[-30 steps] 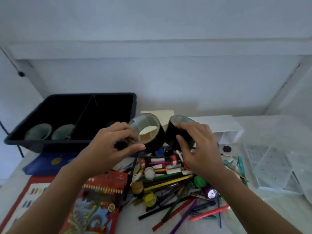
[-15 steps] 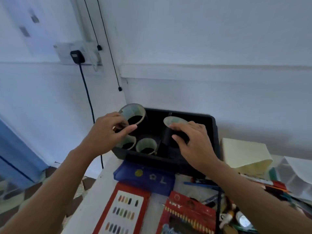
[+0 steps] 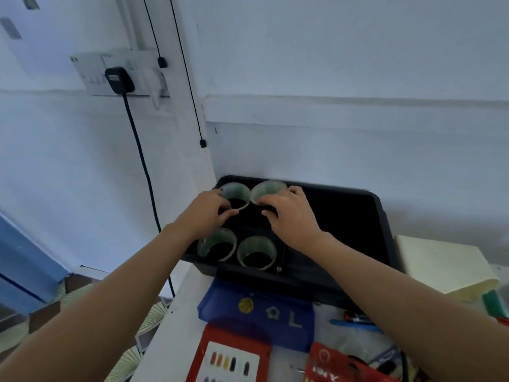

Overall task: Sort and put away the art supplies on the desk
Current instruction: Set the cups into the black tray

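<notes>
**Clerk:** Head view, first entry?
**Keeper:** One black tray (image 3: 358, 216), at the far left corner of the counter (image 3: 176, 340), against the wall.

**Clerk:** Contents?
**Keeper:** Four tape rolls, open ends up, all in the tray's left half. The near-left roll (image 3: 217, 239) and near-right roll (image 3: 256, 245) stand just beside each other along the near wall. The far-left roll (image 3: 237, 190) and far-right roll (image 3: 267, 190) are side by side by the far wall, rims close together. I cannot tell whether those two rest on the tray floor.

**Clerk:** Hands?
**Keeper:** Left hand (image 3: 205, 213): fingers curled, thumb and fingers pinching the far-left roll at its near rim. Right hand (image 3: 289, 213): fingers curled over the far-right roll, holding it.

**Clerk:** Other counter stock?
**Keeper:** One blue pouch (image 3: 256, 307), just in front of the tray. One red paint box (image 3: 209, 354) at the near edge, with a red pencil pack (image 3: 336, 368) to its right. One blue pen (image 3: 354, 324), right of the pouch. One cream pad (image 3: 440, 260), right of the tray.

**Clerk:** Off the counter?
**Keeper:** One black plug (image 3: 119, 79) in a wall socket, its cable hanging past the counter's left edge.
</notes>
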